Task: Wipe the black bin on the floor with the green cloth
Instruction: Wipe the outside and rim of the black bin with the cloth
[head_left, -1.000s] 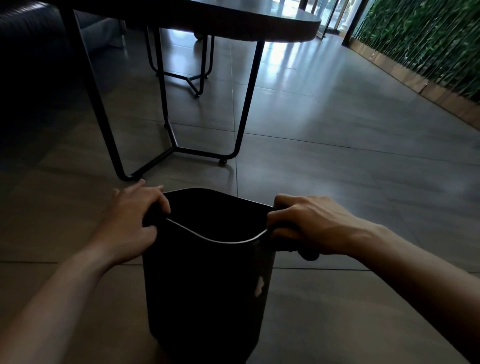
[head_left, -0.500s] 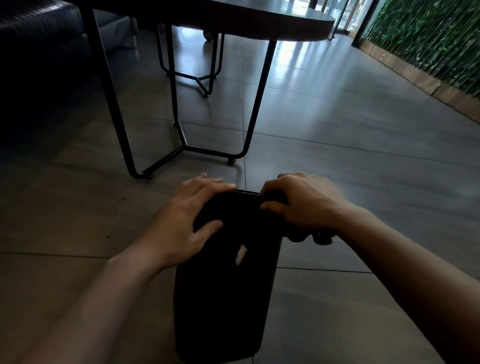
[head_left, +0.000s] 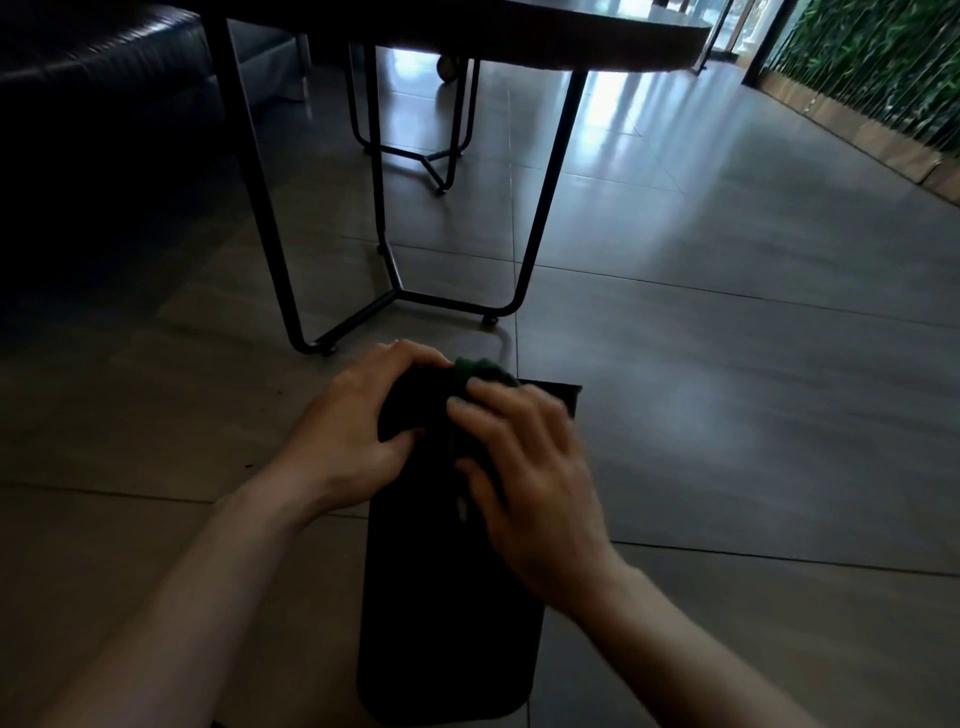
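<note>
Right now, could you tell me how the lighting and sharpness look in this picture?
Head view: dim and backlit, glare on the floor tiles; the black bin is near-featureless shadow; the right hand on the green cloth is motion-blurred; the left hand sharper.

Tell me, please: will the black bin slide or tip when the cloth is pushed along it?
The black bin probably slides easily: the floor looks glossy. It seems light, likely why the left hand steadies it.
</note>
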